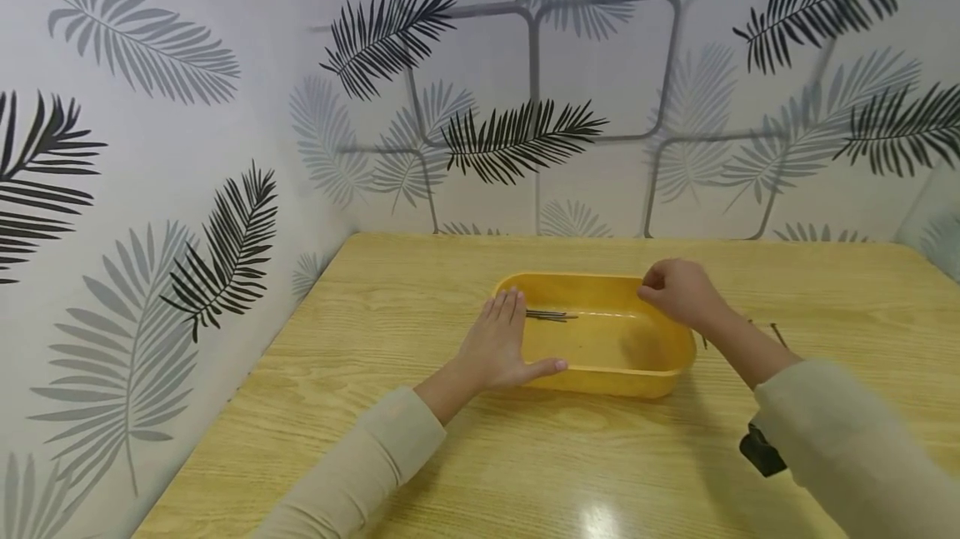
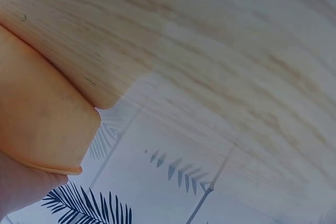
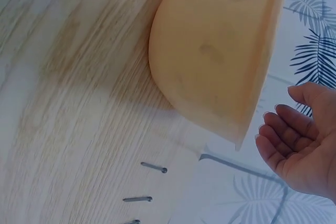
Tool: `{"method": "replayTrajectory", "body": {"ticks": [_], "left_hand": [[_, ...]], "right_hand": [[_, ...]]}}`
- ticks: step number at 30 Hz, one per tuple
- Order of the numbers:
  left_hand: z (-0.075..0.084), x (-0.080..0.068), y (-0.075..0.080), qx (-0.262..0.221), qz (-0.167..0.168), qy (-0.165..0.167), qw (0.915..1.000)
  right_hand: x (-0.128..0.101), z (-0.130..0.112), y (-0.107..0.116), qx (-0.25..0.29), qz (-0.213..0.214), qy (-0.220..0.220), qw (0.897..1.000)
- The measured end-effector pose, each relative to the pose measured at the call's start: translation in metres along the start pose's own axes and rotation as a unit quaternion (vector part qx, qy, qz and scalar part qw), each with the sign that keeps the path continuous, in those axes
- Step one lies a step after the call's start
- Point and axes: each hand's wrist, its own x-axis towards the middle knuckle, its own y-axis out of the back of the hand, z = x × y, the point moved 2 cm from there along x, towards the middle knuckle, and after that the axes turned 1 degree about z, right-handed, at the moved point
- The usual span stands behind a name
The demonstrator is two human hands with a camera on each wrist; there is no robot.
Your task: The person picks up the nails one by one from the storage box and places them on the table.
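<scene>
A yellow plastic tray [image 1: 600, 382] stands on the wooden table, with several dark nails [image 1: 550, 316] lying inside near its left end. My left hand [image 1: 498, 347] rests on the tray's left rim, fingers straight and thumb stretched along the near side. Over the far right corner of the tray is my right hand [image 1: 678, 293]. In the right wrist view its fingers are loosely bent, the thumb stands apart, and nothing shows between them. More nails lie on the table right of the tray, among them one nail [image 3: 153, 167] near the tray's outer wall.
The light wooden table [image 1: 360, 339] meets a wall [image 1: 495, 64] with a leaf pattern at the back and left. A dark object [image 1: 762, 451] shows under the right sleeve. Another nail [image 1: 779, 335] lies beside the right forearm.
</scene>
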Motion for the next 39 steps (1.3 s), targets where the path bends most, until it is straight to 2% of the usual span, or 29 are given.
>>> {"method": "replayTrajectory", "body": {"ticks": [11,22,30,35,39], "left_hand": [[-0.004,-0.001,0.0,0.0,-0.004,0.012,0.9999],[-0.006,-0.003,0.002,0.002,-0.001,0.013,0.9999],[-0.004,0.0,0.002,0.004,-0.001,0.001,1.0],[-0.004,0.0,0.002,0.006,-0.006,0.001,1.0],[-0.003,-0.001,0.003,0.008,-0.009,0.003,0.9999]], "right_hand": [[0.009,-0.017,-0.023,0.008,-0.002,0.044,0.999],[0.017,-0.038,-0.046,0.008,-0.059,0.023,0.998],[0.024,-0.041,-0.06,-0.003,-0.052,0.061,0.997],[0.03,-0.043,-0.071,0.006,-0.063,0.055,0.996],[0.036,-0.044,-0.079,-0.008,-0.07,0.054,0.996]]}}
